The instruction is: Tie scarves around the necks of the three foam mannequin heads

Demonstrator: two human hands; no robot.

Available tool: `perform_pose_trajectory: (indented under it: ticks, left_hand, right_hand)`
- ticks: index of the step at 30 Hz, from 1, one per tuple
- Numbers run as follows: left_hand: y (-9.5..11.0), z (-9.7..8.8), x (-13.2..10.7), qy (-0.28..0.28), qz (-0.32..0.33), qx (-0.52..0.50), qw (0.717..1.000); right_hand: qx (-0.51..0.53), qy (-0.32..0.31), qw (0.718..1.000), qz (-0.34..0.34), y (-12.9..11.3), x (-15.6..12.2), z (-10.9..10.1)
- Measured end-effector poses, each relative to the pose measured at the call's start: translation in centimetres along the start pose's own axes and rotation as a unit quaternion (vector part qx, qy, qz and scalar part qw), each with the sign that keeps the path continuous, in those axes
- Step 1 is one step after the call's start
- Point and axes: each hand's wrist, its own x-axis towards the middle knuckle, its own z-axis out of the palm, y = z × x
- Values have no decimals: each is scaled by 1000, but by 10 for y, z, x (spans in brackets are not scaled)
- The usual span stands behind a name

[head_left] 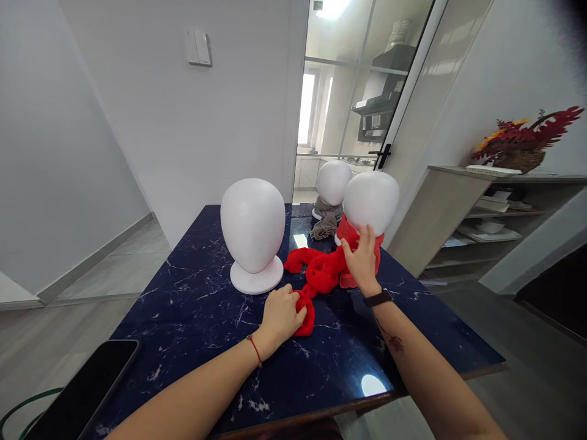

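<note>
A red scarf is wrapped around the neck of the white foam head at the right, and its loose length lies bunched across the table. My left hand is closed on the scarf's near end, resting low over the tabletop. Against the wrapped part, just below that head, lies my right hand, its fingers stretched out and thumb apart. Left of the scarf stands a bare white foam head on a round base. Behind, another foam head wears a grey-brown scarf.
Everything stands on a glossy dark blue marbled table. A black phone-like device is at the lower left. To the right is a shelf unit with a basket of red and yellow leaves. A glass door stands behind.
</note>
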Motion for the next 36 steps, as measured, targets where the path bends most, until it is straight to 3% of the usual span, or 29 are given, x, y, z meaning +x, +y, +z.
perform_pose_trajectory:
  ticks: [3,5,9,11,13,15,18,20,21,23,25,29,32,36]
  left_hand:
    - [0,0,0,23,13,-45,999]
    - [-1,1,1,15,7,-84,996]
    - [-2,1,1,9,-12,-121,993]
    - [-2,-1,1,24,-17,-124,992]
    - [-1,-4,1,35,-7,-125,991]
    - [0,-6,0,35,17,-120,992]
    - [2,-6,-2,3,46,-91,995]
    - [3,-4,-3,-14,48,-70,996]
    - [3,-3,-3,-15,45,-63,997]
    - [2,-2,-3,1,40,-62,997]
    - [2,-2,-2,28,38,-78,996]
    - [2,-5,-2,92,44,-135,986]
    - [4,-8,-4,138,53,-191,970]
    - [3,-12,-6,205,47,-272,939]
  right_hand:
    - [-63,-94,993,-27,-1,-5,5]
    - [-53,-179,981,-58,-5,-10,6]
    - [36,-400,910,-103,-15,-19,8]
    - [76,-422,898,-101,-17,-20,9]
    - [137,-335,931,-53,-17,-15,7]
    - [210,-156,964,40,-16,-6,1]
    - [272,115,946,132,-12,9,-11]
    - [278,194,932,125,-8,13,-16]
    - [264,196,938,110,-7,14,-15]
    - [206,138,966,72,-3,11,-10]
    - [138,42,989,44,-1,5,-2]
    - [66,-67,995,36,-1,-5,9]
    - [60,-187,980,7,-4,-9,10]
    - [45,-355,928,-105,1,-14,13]
